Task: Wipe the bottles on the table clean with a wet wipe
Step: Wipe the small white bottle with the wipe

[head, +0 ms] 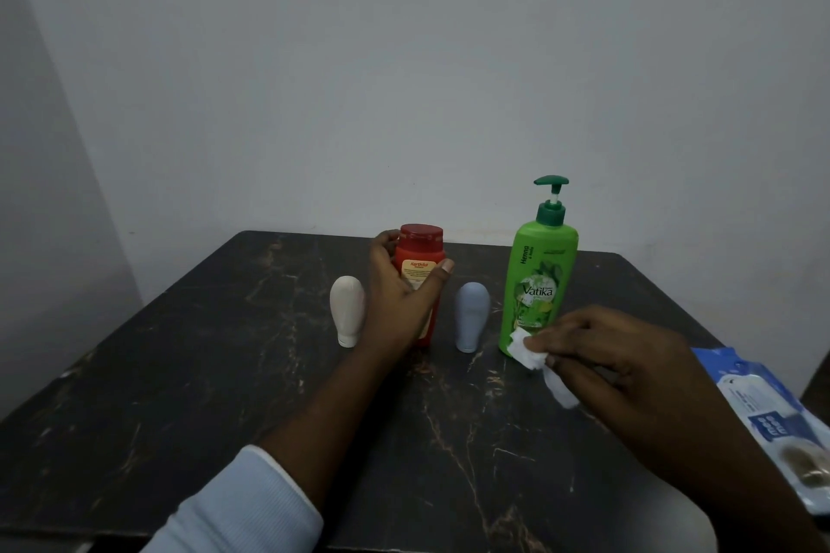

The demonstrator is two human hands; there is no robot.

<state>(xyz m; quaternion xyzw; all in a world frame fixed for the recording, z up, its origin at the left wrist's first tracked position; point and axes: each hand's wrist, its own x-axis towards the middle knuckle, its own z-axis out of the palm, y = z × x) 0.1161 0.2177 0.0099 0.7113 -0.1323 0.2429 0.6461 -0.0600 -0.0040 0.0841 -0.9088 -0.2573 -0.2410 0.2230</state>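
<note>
Several bottles stand in a row on the dark marble table (224,373). My left hand (399,296) grips the red bottle (420,254) with its fingers and thumb around the body; the bottle stands upright on the table. A white tube (346,310) stands cap-down to its left, a pale blue tube (471,315) cap-down to its right. The tall green pump bottle (541,278) is furthest right. My right hand (615,364) pinches a crumpled white wet wipe (532,357) in front of the green bottle's base.
A blue wet-wipe pack (777,422) lies at the table's right edge, partly out of frame. A plain grey wall rises just behind the table's far edge.
</note>
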